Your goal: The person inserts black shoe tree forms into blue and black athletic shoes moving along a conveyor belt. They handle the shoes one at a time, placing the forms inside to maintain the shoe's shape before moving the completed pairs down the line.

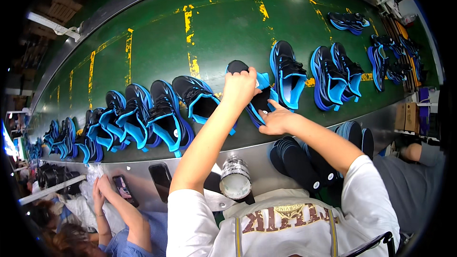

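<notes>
A black-and-blue sneaker (261,103) lies on the green conveyor belt (223,28) just in front of me. My left hand (240,87) is closed on a black insole (236,66) whose rounded end sticks up above my fingers, over the sneaker's blue collar. My right hand (276,120) rests on the near side of the same sneaker, fingers spread along its edge and holding it. Other matching sneakers stand on both sides of it, one pair (197,99) to the left and one shoe (288,74) to the right.
Sneakers line the belt to the far left (119,121) and right (335,76). Stacks of black insoles (295,162) lie on the metal ledge (259,154), beside a tape roll (234,178) and a dark phone (160,177). At lower left another person's hands (102,188) hold a phone (124,189).
</notes>
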### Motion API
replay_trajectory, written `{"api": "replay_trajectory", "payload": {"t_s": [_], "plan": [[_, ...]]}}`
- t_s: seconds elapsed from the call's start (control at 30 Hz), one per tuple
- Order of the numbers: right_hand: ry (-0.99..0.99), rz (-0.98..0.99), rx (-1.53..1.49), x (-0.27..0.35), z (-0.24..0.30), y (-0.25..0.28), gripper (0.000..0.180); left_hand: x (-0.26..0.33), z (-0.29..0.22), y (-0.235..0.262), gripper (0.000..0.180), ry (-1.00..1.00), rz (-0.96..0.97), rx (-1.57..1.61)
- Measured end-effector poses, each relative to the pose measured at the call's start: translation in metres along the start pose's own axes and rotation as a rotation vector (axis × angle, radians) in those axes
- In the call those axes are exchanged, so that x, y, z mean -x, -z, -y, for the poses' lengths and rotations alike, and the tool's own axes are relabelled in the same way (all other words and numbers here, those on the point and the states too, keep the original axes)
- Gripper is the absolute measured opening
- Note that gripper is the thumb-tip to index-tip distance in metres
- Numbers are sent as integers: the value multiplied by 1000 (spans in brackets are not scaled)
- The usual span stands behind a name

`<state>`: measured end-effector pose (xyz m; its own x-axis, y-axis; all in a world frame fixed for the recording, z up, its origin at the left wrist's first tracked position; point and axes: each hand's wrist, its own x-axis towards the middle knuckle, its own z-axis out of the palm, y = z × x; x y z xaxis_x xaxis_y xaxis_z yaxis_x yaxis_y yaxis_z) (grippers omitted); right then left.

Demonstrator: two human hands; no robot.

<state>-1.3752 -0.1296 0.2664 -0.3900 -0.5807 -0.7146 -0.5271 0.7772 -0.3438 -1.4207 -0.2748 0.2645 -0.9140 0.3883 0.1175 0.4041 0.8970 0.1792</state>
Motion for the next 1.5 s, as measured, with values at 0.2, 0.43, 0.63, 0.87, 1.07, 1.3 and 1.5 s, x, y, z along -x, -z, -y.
{"api": "replay_trajectory", "payload": {"t_s": [0.2,0.43,0.63,0.87,1.07,1.3,1.5], "plan": [[161,-1062,-168,32,6,-38,11,-9,8,19,37,184,232,163],[115,-975,-586,69,4,-96,19,27,-16,56,23,7,198,250],[56,-1015,-410,103,5,-86,41,29,14,69,15,173,-16,69],[-483,-740,-425,187,-49,-173,53,-30,-48,66,42,-1,-26,289],[-630,-620,-572,214,-46,-203,70,-63,-64,2,51,-37,185,189],[-504,-1145,-614,243,-56,-159,45,-66,-81,18,34,38,258,206],[-115,-853,-976,214,-77,-30,18,-52,-70,9,41,261,281,497]]}}
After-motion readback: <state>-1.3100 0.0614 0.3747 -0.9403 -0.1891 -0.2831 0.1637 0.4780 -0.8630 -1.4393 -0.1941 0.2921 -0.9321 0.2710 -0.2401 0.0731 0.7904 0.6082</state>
